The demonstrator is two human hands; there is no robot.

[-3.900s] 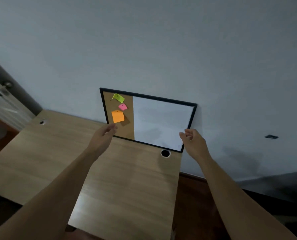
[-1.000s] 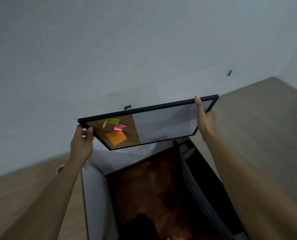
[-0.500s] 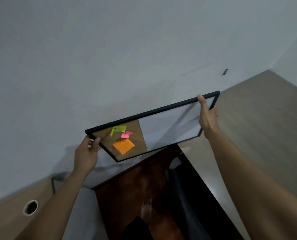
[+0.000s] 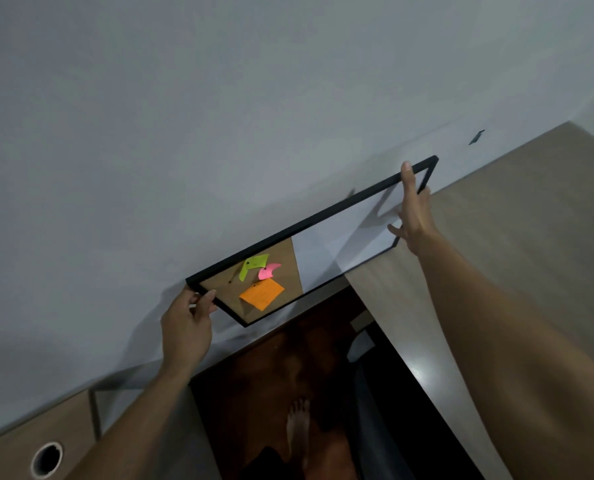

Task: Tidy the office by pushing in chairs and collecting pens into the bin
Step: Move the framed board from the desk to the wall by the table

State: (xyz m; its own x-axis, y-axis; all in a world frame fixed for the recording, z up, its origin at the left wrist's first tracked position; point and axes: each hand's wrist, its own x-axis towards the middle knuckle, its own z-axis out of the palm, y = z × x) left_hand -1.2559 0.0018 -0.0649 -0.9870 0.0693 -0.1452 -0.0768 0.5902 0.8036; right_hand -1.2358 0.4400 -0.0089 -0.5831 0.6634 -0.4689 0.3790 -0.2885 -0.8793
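Note:
I hold a black-framed board (image 4: 337,244), half cork and half whiteboard, up in the air near the grey wall, tilted with its right end higher. Green, pink and orange sticky notes (image 4: 261,294) are pinned to the cork half. My left hand (image 4: 186,325) grips the frame's lower left corner. My right hand (image 4: 413,209) grips the frame near its upper right end, which hangs over the right desk (image 4: 517,244). No pens or bin are in view. A dark chair back (image 4: 368,403) shows below, in the gap between two desks.
A second wooden desk with a round cable hole (image 4: 46,459) lies at the lower left. Dark reddish floor (image 4: 271,368) runs between the desks, with my bare foot (image 4: 297,427) on it. A small dark mark (image 4: 476,136) sits on the wall at right.
I took the board off the left desk, where it leaned on the wall, and carried it right. In the last second it shifted right and tilted more, its right end now above the right desk.

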